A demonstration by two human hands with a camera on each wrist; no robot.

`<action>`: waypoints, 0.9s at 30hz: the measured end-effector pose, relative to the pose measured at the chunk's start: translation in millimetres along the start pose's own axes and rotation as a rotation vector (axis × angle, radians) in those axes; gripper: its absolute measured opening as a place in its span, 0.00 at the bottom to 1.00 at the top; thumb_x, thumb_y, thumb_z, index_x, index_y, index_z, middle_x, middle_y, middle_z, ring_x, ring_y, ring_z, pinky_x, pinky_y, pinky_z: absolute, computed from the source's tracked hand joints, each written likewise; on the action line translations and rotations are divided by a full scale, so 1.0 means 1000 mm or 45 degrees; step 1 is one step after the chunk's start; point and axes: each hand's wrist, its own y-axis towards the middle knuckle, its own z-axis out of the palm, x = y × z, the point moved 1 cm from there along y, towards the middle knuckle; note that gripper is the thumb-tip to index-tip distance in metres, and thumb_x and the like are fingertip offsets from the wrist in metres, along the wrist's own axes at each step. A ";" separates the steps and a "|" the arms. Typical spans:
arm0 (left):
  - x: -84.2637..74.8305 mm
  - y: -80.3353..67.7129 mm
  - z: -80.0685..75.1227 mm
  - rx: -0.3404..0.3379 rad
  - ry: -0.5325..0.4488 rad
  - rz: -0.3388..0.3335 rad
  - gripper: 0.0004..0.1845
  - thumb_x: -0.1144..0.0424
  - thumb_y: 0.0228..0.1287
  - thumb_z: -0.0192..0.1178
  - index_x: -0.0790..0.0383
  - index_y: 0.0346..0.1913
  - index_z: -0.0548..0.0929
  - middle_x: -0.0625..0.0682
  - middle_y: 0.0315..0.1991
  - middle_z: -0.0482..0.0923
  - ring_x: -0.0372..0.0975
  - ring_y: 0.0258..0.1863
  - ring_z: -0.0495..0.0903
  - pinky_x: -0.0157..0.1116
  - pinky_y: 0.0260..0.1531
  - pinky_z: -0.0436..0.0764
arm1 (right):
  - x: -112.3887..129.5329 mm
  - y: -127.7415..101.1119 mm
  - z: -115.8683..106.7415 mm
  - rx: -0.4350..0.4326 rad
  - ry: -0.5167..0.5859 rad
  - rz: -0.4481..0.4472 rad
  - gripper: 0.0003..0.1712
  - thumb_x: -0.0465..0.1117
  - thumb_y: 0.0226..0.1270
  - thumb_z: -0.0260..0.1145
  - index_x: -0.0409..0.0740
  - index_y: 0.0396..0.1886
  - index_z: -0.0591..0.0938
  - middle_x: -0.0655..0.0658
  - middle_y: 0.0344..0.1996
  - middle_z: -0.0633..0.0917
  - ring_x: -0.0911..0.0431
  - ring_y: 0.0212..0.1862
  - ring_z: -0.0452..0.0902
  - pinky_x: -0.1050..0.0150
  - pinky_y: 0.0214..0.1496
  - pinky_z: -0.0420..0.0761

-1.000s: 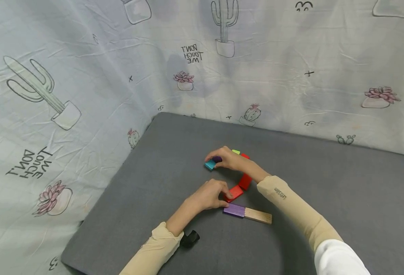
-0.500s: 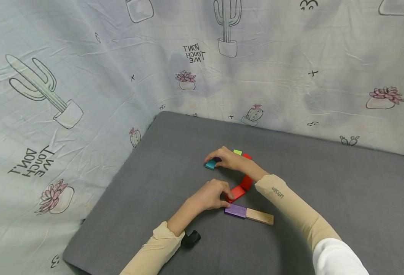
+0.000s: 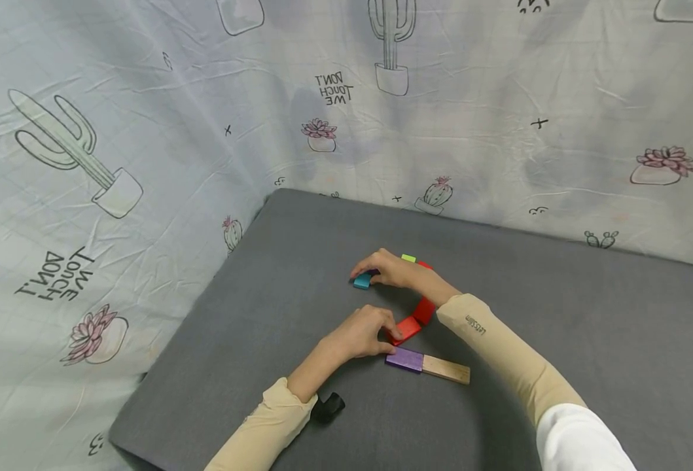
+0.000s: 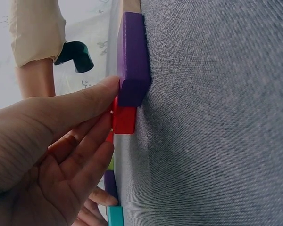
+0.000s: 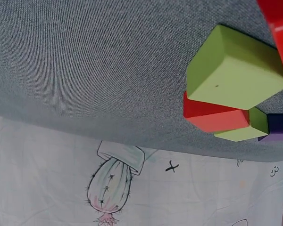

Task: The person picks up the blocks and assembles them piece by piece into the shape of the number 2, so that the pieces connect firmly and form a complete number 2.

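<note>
In the head view my right hand pinches a cyan block between thumb and fingers. A dark purple block lies against it, partly hidden under that hand. My left hand rests lower, its thumb touching the end of a purple block and its fingertips at a red block. In the left wrist view the thumb tip meets the side of the purple block, while the fingers reach the red block behind it.
A plain wooden block adjoins the purple one. Further red blocks and a light green block continue the curved row. A black object sits by the left wrist. Patterned cloth hangs behind the grey table.
The cyan block has turned slightly between my right fingers. My left hand keeps its place at the purple and red blocks. The head view has shifted a little.
</note>
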 end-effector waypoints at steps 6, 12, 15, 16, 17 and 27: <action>-0.001 0.002 0.000 0.022 0.005 0.004 0.11 0.62 0.50 0.74 0.56 0.39 0.90 0.42 0.35 0.81 0.34 0.40 0.80 0.35 0.45 0.78 | -0.001 -0.004 -0.003 -0.006 -0.017 0.031 0.20 0.21 0.54 0.68 0.30 0.48 0.82 0.36 0.46 0.84 0.46 0.51 0.80 0.57 0.51 0.79; -0.002 0.008 0.003 0.053 0.016 0.031 0.11 0.62 0.50 0.74 0.55 0.39 0.90 0.41 0.35 0.81 0.32 0.40 0.80 0.33 0.45 0.78 | -0.004 -0.015 -0.006 -0.028 -0.054 0.086 0.21 0.21 0.53 0.69 0.32 0.49 0.83 0.37 0.48 0.84 0.45 0.55 0.78 0.55 0.55 0.77; -0.004 0.011 0.005 0.063 0.031 0.044 0.11 0.62 0.50 0.75 0.55 0.39 0.90 0.41 0.35 0.81 0.32 0.40 0.80 0.33 0.44 0.78 | -0.004 -0.023 -0.008 -0.045 -0.073 0.125 0.23 0.22 0.52 0.70 0.33 0.51 0.82 0.35 0.52 0.82 0.43 0.60 0.74 0.51 0.58 0.74; -0.005 0.012 0.005 0.066 0.037 0.045 0.11 0.62 0.50 0.75 0.55 0.39 0.90 0.41 0.35 0.82 0.32 0.40 0.80 0.32 0.44 0.78 | -0.004 -0.027 -0.009 -0.061 -0.080 0.139 0.24 0.22 0.52 0.70 0.33 0.52 0.82 0.34 0.53 0.81 0.43 0.60 0.73 0.50 0.58 0.73; -0.006 0.013 0.005 0.069 0.044 0.045 0.11 0.62 0.49 0.75 0.55 0.38 0.90 0.41 0.35 0.82 0.32 0.39 0.80 0.32 0.44 0.78 | -0.003 -0.030 -0.010 -0.086 -0.083 0.156 0.25 0.22 0.53 0.70 0.33 0.53 0.81 0.33 0.54 0.80 0.42 0.60 0.73 0.49 0.58 0.73; -0.002 0.005 -0.004 0.074 0.090 -0.033 0.05 0.66 0.56 0.70 0.56 0.36 0.90 0.43 0.34 0.82 0.37 0.41 0.81 0.34 0.44 0.79 | 0.017 -0.068 -0.031 -0.726 -0.155 0.355 0.19 0.30 0.65 0.63 0.35 0.56 0.80 0.37 0.57 0.79 0.63 0.14 0.57 0.57 0.36 0.76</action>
